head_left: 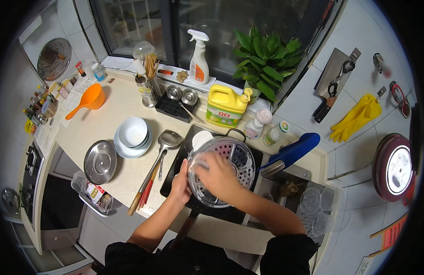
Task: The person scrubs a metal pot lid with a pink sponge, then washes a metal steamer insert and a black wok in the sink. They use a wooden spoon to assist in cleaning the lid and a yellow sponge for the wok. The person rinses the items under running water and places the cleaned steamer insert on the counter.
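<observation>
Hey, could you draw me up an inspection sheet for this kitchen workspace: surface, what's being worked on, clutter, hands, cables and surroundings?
Surface: pale countertop, holding kitchenware.
Job's things: round perforated steel tray, held up at the front.
Clutter: stacked bowls, round steel dish, steel turner and orange dipper on the left; yellow jug behind the tray.
Hands: left hand grips the tray's left edge; right hand is over the tray, partly blurred, so whether it holds anything cannot be told.
Cables: nothing seen.
Surroundings: window and potted plant behind; cleaver and yellow rubber gloves hang on the right.
</observation>
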The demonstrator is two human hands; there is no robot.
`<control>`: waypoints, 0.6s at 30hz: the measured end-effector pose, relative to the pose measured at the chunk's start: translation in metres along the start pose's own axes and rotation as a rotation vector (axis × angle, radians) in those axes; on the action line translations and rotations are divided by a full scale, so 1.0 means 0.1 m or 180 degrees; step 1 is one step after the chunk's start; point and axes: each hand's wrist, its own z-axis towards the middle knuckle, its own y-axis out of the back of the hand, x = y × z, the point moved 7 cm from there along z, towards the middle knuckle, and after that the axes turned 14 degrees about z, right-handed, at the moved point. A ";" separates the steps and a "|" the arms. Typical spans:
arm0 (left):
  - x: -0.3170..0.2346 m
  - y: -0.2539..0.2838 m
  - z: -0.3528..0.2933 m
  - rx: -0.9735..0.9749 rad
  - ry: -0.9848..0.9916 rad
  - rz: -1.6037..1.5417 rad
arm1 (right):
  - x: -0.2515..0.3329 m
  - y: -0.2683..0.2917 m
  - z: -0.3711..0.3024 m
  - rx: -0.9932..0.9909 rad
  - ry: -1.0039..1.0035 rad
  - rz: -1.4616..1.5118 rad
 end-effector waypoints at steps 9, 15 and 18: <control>-0.12 -0.02 -0.06 -0.0112 -0.0443 -0.0268 | -0.20 0.14 0.23 -0.0395 -0.0273 -0.0323; -0.19 0.13 -0.01 -0.0026 -0.0580 -0.0399 | -0.86 0.38 0.12 -0.0740 -0.1350 -0.0791; -0.31 0.15 -0.08 -0.0015 -0.0761 -0.0393 | -1.07 0.38 -0.05 -0.0798 -0.2073 -0.0453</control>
